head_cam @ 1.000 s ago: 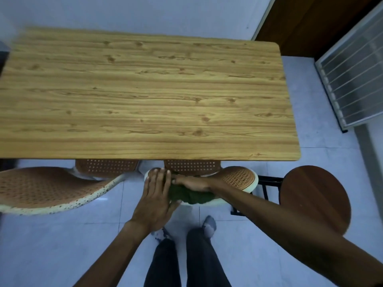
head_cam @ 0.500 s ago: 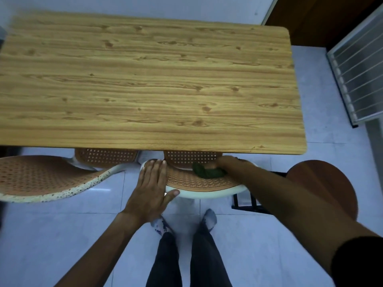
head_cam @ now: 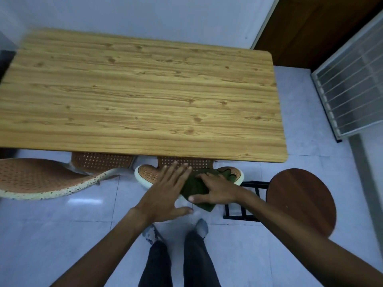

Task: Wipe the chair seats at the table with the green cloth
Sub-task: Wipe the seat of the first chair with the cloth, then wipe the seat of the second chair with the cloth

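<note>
A brown perforated chair seat (head_cam: 148, 174) with a cream rim pokes out from under the near edge of the wooden table (head_cam: 141, 96). The green cloth (head_cam: 194, 186) lies on the front of that seat and hangs over its rim. My right hand (head_cam: 215, 190) presses flat on the cloth, fingers spread. My left hand (head_cam: 165, 192) rests flat on the seat just left of the cloth, fingers apart, holding nothing. A second chair seat (head_cam: 35, 177) of the same kind sits at the left.
A round dark wooden stool (head_cam: 300, 200) on a black frame stands to the right of the chair. A framed wire panel (head_cam: 350, 88) leans at the far right. My legs and feet (head_cam: 182, 255) stand on the pale tiled floor below the seat.
My right hand has dragged the cloth from the back of the seat under the table toward the front rim. My left hand stays on the seat's left part.
</note>
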Motion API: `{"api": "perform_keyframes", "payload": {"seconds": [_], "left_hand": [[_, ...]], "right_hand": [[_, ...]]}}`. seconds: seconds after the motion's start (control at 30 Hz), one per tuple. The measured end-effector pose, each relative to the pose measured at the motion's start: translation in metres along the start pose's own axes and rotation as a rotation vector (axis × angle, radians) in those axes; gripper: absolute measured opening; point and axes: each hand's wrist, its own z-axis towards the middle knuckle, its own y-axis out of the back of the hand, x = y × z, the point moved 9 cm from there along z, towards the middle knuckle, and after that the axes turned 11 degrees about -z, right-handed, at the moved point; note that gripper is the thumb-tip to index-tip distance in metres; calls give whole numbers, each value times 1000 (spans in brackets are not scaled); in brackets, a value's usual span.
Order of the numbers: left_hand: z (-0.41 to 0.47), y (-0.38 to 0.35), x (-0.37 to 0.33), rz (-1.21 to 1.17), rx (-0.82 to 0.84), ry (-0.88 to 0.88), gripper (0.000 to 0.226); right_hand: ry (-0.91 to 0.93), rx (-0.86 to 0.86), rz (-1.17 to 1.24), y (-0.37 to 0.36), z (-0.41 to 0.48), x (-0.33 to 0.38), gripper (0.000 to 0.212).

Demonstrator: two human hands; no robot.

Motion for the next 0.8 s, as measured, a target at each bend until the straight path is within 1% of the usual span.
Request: {"api": "perform_keyframes", "payload": {"seconds": [0.07,0.13,0.2,0.27,0.33,0.4,0.47,0.57,0.67,0.8], "left_hand": [[14,-12,-20,75,30,-81,111],[24,-28,-25,125,66,-104,109],[28,-42,-25,146,78,-100,100],[26,-45,-27,195,41,-108,84],[22,-41,-29,224,-11,-113,67],[18,-39,-30,235,-13,-93,63],[14,-37,-30,246,6,-63,61],[3,-32,-30,259,3,-43,60],[-14,-19,-24,273,0,-9,70],[-43,4,-14,315,-1,12,72]], "right_hand": [[102,10,-94,2,-9,6,93],[160,-21,-164,6,-19,2,101],[181,-82,-271,2,-27,-6,108],[172,-146,-348,-6,-33,-13,116],[168,-269,-371,-9,-35,-17,111],[181,-415,-394,-7,-37,-16,96],[171,-501,-366,-5,-37,-11,82],[127,-500,-380,-9,-34,1,72],[123,-499,-407,-18,-31,22,65],[112,-404,-442,-30,-16,52,78]]}}
